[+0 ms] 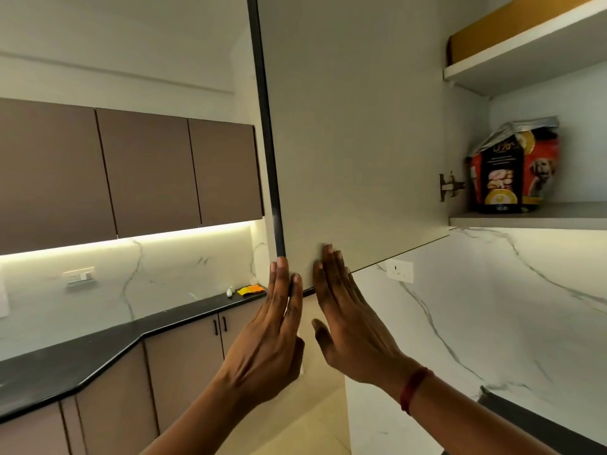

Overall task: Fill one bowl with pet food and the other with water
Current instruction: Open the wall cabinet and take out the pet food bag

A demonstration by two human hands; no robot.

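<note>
Both hands were up at the cupboard door (pixel 354 142), likely to swing it wide. The left hand (pixel 272 339) and right hand (pixel 348 326) had flat, open grips holding nothing, fingers at its bottom corner. Farther in, at two o'clock, the pet food bag (pixel 512 169) stood on the shelf (pixel 525 220). No bowls showed.

Both arms reach up and forward, side by side. The left hand (pixel 272 336) is flat, fingers straight and together, pointing up, thumb tucked behind. The right hand (pixel 348 323) is also flat, fingers extended, thumb spread; a red thread circles its wrist.
</note>
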